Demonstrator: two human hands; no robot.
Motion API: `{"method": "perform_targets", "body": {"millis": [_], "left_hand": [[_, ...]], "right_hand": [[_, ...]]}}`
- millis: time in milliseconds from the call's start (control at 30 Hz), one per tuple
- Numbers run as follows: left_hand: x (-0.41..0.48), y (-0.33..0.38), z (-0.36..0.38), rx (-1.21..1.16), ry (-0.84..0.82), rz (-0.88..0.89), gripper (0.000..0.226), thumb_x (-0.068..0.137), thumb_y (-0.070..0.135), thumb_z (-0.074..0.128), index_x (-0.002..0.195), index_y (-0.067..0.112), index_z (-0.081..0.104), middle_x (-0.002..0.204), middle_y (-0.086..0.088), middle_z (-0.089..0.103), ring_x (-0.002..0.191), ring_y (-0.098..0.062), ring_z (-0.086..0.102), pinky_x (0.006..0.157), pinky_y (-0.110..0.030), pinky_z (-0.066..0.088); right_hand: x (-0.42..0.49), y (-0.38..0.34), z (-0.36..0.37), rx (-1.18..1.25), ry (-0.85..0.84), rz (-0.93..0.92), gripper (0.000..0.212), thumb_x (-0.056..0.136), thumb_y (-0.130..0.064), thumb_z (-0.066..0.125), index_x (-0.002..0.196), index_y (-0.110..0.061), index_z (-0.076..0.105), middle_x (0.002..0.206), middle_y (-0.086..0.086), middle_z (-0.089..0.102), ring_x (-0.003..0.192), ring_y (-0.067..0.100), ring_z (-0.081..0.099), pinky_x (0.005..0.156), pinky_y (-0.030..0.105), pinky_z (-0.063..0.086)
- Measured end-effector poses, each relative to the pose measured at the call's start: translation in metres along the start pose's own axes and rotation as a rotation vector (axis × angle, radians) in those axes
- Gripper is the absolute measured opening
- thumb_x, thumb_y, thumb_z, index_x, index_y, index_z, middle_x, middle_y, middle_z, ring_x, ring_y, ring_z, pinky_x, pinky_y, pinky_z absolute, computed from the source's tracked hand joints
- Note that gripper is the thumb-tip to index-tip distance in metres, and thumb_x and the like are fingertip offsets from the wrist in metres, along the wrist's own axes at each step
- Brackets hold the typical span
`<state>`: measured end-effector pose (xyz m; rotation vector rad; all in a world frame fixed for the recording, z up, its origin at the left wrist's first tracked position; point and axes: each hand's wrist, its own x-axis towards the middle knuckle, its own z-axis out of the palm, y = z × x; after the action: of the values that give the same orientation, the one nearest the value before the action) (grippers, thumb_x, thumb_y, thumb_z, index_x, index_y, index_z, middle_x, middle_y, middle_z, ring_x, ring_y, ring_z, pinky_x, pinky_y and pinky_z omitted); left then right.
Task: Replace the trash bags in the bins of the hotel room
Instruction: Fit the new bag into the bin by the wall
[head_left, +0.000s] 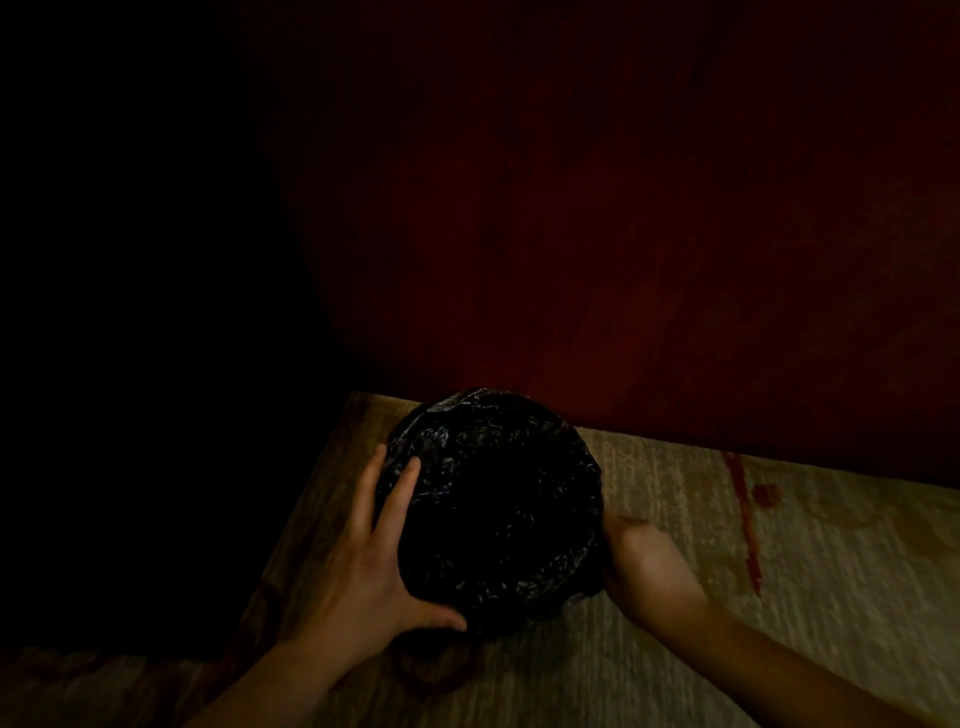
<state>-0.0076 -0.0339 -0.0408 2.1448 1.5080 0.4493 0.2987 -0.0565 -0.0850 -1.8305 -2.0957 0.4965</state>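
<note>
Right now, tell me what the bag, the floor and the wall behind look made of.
Bag: thin black plastic film, glossy; it crinkles and catches small highlights where it wraps the bin rim.
Floor: probably a woven carpet or rug, matte beige with fine ribbed texture and dark red markings.
Wall: dark red with faint vertical streaks, possibly stained wood, but too dim to tell.

1. We cannot see the fingers of the right hand (641, 564); they lie behind the black trash bag (493, 514).
2. We cannot tell the bin under the bag; the liner hides it.
3. The left third is too dark to read.
4. Both forearms are cut off by the bottom edge.
</note>
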Motion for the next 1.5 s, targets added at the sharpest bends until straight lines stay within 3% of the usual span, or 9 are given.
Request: {"method": "perform_targets", "body": {"millis": [167,333,533,767,1033,1133,1233,1367,1500], "left_hand": [[0.001,-0.007,-0.015,-0.009,-0.089,0.057,0.138,0.043,0.090,0.069,0.142,0.059,-0.022,0.157,0.021,-0.030,0.149,-0.009,-0.011,0.115,-0.048,0.030],[0.013,0.013,-0.018,0.101,0.038,0.106,0.114,0.066,0.098,0.035,0.152,0.044,-0.014,0.162,0.012,-0.025,0.149,-0.009,-0.021,0.115,-0.043,0.011],[0.033,0.022,0.001,0.428,0.057,0.048,0.099,0.081,0.090,0.021,0.158,0.029,0.009,0.165,-0.011,-0.013,0.152,-0.031,-0.007,0.122,-0.047,0.009],[0.031,0.017,0.003,0.525,0.016,0.039,0.092,0.085,0.086,0.019,0.157,0.029,0.017,0.167,-0.009,-0.003,0.153,-0.028,-0.007,0.121,-0.044,0.002],[0.030,0.020,0.001,0.496,0.009,0.017,0.088,0.086,0.083,0.014,0.155,0.030,0.023,0.167,-0.007,0.002,0.153,-0.025,-0.005,0.121,-0.043,0.005],[0.031,0.019,0.001,0.489,0.008,0.014,0.088,0.086,0.083,0.012,0.155,0.029,0.026,0.166,-0.007,0.006,0.153,-0.026,-0.002,0.120,-0.044,0.007],[0.032,0.016,0.003,0.493,0.007,0.010,0.088,0.086,0.083,0.013,0.155,0.029,0.026,0.166,-0.007,0.007,0.153,-0.026,-0.001,0.121,-0.047,0.011],[0.032,0.013,0.003,0.498,0.007,0.013,0.086,0.086,0.082,0.013,0.155,0.030,0.026,0.166,-0.006,0.007,0.153,-0.026,-0.003,0.120,-0.049,0.014],[0.032,0.011,0.004,0.481,0.008,0.016,0.086,0.087,0.081,0.014,0.155,0.031,0.026,0.166,-0.005,0.006,0.153,-0.025,-0.004,0.121,-0.049,0.014]], "right_hand": [[0.005,0.011,-0.002,-0.159,0.010,-0.072,0.009,0.073,-0.015,0.060,0.072,-0.019,0.068,0.078,-0.002,0.061,0.058,0.020,0.063,0.044,0.028,0.042],[0.007,0.023,-0.003,0.116,-0.005,0.038,0.024,0.074,0.005,0.055,0.083,-0.007,0.074,0.085,-0.003,0.060,0.076,0.011,0.061,0.065,0.020,0.041],[0.009,0.022,-0.011,0.903,-0.113,0.589,0.017,0.066,0.000,0.050,0.066,0.016,0.055,0.064,0.016,0.048,0.056,0.028,0.045,0.058,0.034,0.035],[-0.008,0.018,0.004,1.850,-0.302,0.951,0.016,0.061,0.003,0.048,0.058,-0.012,0.042,0.047,0.003,0.034,0.029,0.008,0.025,0.033,0.011,0.022],[-0.039,0.004,0.022,2.447,0.278,0.824,0.076,0.017,0.021,0.085,0.089,0.007,0.067,0.082,0.022,0.071,0.071,0.034,0.074,0.053,0.038,0.062],[-0.041,-0.010,0.011,2.269,0.253,0.758,0.059,0.046,0.016,0.087,0.102,0.013,0.069,0.111,0.029,0.069,0.095,0.036,0.073,0.065,0.034,0.063],[-0.028,-0.014,0.003,1.864,0.319,0.765,0.029,0.079,0.012,0.064,0.108,0.009,0.062,0.100,0.025,0.073,0.078,0.026,0.075,0.063,0.029,0.061],[-0.010,-0.005,-0.008,1.231,0.342,0.644,0.007,0.089,-0.005,0.068,0.090,0.001,0.071,0.074,0.014,0.071,0.052,0.015,0.061,0.049,0.027,0.051],[-0.002,0.019,-0.010,0.712,0.289,0.486,0.009,0.089,-0.022,0.072,0.081,-0.019,0.072,0.083,-0.001,0.067,0.071,0.013,0.066,0.064,0.032,0.057]]}}
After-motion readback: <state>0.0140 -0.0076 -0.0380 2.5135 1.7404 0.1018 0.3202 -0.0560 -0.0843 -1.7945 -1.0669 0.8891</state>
